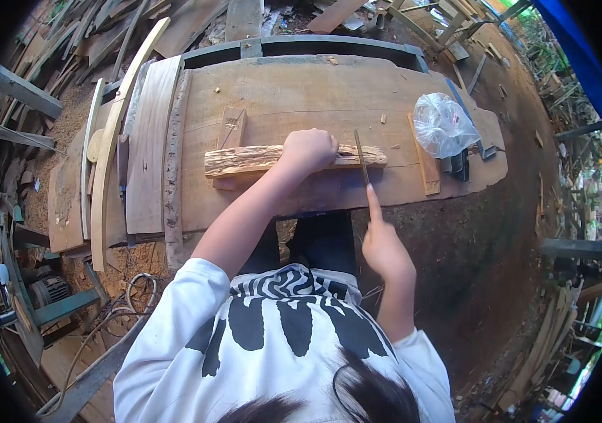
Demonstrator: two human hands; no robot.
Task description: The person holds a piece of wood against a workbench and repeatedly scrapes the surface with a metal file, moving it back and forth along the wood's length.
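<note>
A rough, splintery length of wood [244,161] lies crosswise near the front edge of the wooden workbench [301,92]. Its left part rests over a small wooden block [232,130]. My left hand [311,151] is closed over the wood, right of its middle. My right hand [385,247] is closed at the near end of a thin, narrow metal tool [362,158], with the index finger stretched along it. The tool crosses the wood near its right end; whether it is a blade or a file I cannot tell. The palm hides its handle.
A clear plastic bag [445,125] sits at the bench's right, beside a short wooden piece [424,158] and a dark metal tool [485,150]. Long boards [153,148] and a curved strip [114,134] lie at the left. Scrap wood covers the ground behind; a motor [50,287] stands lower left.
</note>
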